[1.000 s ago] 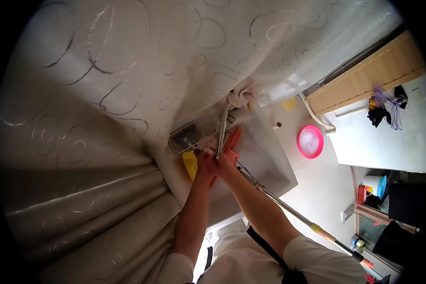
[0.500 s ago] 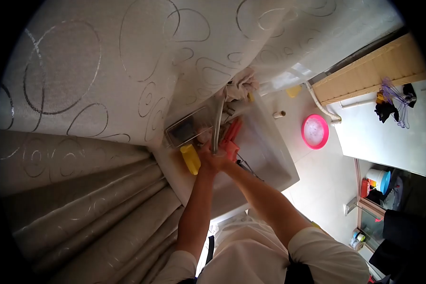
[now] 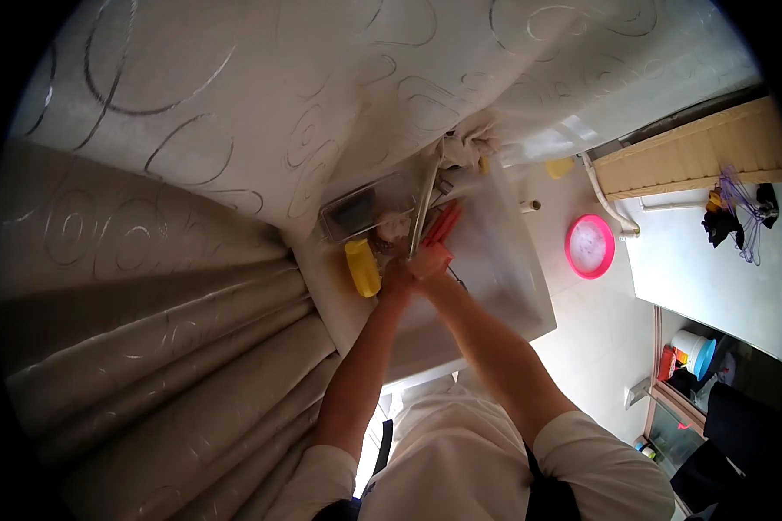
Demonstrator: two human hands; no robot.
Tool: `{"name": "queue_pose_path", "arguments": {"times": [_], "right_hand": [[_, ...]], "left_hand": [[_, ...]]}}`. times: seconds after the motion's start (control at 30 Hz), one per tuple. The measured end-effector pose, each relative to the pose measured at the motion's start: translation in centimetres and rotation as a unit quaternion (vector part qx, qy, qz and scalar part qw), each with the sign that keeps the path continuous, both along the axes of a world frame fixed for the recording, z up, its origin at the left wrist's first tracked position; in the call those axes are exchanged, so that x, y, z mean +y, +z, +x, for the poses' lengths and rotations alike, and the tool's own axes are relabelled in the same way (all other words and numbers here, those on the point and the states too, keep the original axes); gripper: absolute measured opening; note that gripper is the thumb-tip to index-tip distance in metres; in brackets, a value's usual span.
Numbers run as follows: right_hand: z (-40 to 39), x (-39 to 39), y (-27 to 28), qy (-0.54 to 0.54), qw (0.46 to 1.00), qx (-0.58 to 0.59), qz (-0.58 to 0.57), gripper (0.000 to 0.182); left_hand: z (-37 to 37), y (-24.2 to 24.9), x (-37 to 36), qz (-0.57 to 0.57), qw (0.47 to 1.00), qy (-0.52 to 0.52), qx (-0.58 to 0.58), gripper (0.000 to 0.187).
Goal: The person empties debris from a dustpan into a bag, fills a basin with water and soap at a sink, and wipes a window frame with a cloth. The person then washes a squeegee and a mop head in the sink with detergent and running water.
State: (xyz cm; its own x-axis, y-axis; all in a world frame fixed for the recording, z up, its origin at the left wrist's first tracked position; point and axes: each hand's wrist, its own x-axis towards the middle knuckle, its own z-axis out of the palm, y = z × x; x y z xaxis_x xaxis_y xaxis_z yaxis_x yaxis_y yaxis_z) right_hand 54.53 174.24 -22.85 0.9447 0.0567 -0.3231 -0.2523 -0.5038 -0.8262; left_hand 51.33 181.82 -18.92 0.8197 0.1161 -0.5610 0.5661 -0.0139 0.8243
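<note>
Both my hands are close together at the outlet of a metal faucet (image 3: 423, 204) over a white sink (image 3: 504, 295). My left hand (image 3: 397, 276) sits just below the spout's end, near a yellow object (image 3: 362, 267) on the sink's left ledge. Beside it, touching or nearly so, my right hand (image 3: 429, 262) is at the right of the spout, by a long red object (image 3: 444, 224) whose kind I cannot make out. The fingers of both hands are blurred or hidden, so whether they hold anything does not show.
A clear rectangular container (image 3: 365, 206) stands at the sink's back left. A pinkish cloth (image 3: 469, 146) lies behind the faucet. Patterned curtains (image 3: 148, 226) hang at the left and back. On the floor at right is a pink basin (image 3: 590, 247) with whitish contents.
The view has shifted, so the sink appears slightly higher and farther right. My right hand has moved up along the right of the spout, and the hands look less overlapped.
</note>
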Motion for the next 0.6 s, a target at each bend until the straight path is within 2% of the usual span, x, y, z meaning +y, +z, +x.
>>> {"name": "queue_pose_path", "arguments": {"times": [0.07, 0.13, 0.17, 0.23, 0.3, 0.33, 0.4, 0.47, 0.57, 0.6], "right_hand": [[0.2, -2.2, 3.7, 0.016, 0.996, 0.067, -0.056, 0.042], [-1.7, -4.6, 8.3, -0.022, 0.977, 0.114, -0.179, 0.043], [-3.9, -5.7, 8.1, -0.018, 0.969, 0.113, -0.218, 0.044], [-9.2, -8.2, 3.6, 0.027, 0.958, 0.103, -0.266, 0.04], [-10.6, -9.6, 4.1, 0.061, 0.952, 0.16, -0.253, 0.038], [-10.9, -10.2, 4.3, 0.077, 0.948, 0.187, -0.246, 0.037], [-11.2, -11.7, 3.3, 0.115, 0.956, 0.163, -0.213, 0.034], [-11.4, -13.6, 3.2, 0.137, 0.961, 0.144, -0.193, 0.033], [-12.9, -16.3, 6.2, 0.147, 0.967, 0.11, -0.179, 0.031], [-13.4, -17.2, 7.9, 0.15, 0.969, 0.083, -0.178, 0.03]], "left_hand": [[-1.2, 1.2, 2.4, 0.058, 0.983, -0.164, 0.056, 0.025], [-3.2, -1.1, 5.1, -0.059, 0.989, -0.067, 0.121, 0.026], [-4.3, -1.9, 5.9, -0.118, 0.981, -0.018, 0.153, 0.026], [-5.3, -1.1, 6.1, -0.133, 0.983, 0.025, 0.124, 0.025], [-6.8, -1.8, 6.7, -0.112, 0.99, 0.012, 0.084, 0.027], [-7.2, -2.7, 7.3, -0.083, 0.995, -0.023, 0.053, 0.03], [-8.1, -3.4, 7.6, 0.016, 0.996, -0.081, 0.022, 0.035], [-7.4, -3.8, 7.3, 0.151, 0.981, -0.122, 0.015, 0.04], [-6.3, -1.8, 6.5, 0.224, 0.964, -0.139, -0.03, 0.047], [-6.2, -2.7, 6.1, 0.231, 0.961, -0.142, -0.053, 0.049]]}}
